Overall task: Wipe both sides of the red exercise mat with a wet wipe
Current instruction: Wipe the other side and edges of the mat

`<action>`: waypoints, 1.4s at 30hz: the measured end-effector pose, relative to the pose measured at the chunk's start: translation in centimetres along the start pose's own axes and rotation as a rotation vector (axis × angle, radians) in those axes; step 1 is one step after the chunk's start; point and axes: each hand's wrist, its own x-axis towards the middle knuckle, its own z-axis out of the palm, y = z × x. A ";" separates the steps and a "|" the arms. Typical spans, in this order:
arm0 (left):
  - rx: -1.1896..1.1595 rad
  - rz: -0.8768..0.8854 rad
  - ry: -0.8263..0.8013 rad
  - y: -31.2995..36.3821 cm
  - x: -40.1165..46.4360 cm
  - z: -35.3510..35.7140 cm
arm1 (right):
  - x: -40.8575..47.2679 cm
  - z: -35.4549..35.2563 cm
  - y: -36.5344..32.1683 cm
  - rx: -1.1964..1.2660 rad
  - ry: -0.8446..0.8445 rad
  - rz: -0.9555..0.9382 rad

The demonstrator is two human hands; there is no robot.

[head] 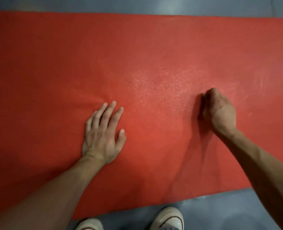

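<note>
The red exercise mat [137, 52] lies flat on the floor and fills most of the view. My left hand [102, 135] rests flat on it near the front, fingers straight and spread, with small creases in the mat just left of the fingertips. My right hand [218, 110] is curled into a fist, knuckles down on the mat to the right. The wet wipe is hidden beneath its curled fingers. A damp, shiny patch [164, 90] shows on the mat between the two hands, and faint wipe streaks [253, 83] lie to the right.
Grey-blue floor [228, 211] borders the mat in front and behind. My two light shoes [169, 218] stand on the floor at the mat's near edge, below the hands.
</note>
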 end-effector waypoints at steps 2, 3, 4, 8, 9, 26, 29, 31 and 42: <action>0.004 -0.001 -0.010 0.0 -0.1 -0.1 | -1.4 0.4 -2.4 0.052 0.009 -0.028; 0.007 -0.002 -0.008 0.0 -0.2 -0.2 | -3.1 0.9 -4.6 0.098 -0.031 -0.137; 0.007 0.000 -0.009 0.0 -0.2 -0.2 | -5.2 1.4 -7.0 0.150 -0.102 -0.266; -0.013 0.012 -0.023 -0.1 -0.1 -0.2 | -12.5 3.1 -13.2 0.090 -0.275 -0.786; -0.012 0.013 -0.030 -0.2 -0.1 -0.2 | -12.5 3.2 -13.6 0.091 -0.283 -0.839; 0.075 -0.303 0.096 -11.1 -3.6 -3.6 | -6.1 3.8 -16.9 0.170 -0.255 -1.133; 0.083 -0.300 0.100 -11.2 -3.7 -3.6 | 0.5 4.1 -18.0 0.152 -0.146 -0.843; 0.082 -0.295 0.096 -11.2 -3.6 -3.7 | 4.4 4.3 -18.9 0.144 -0.067 -0.623; 0.084 -0.290 0.085 -11.5 -3.6 -3.6 | -5.5 4.7 -23.3 0.136 -0.300 -1.371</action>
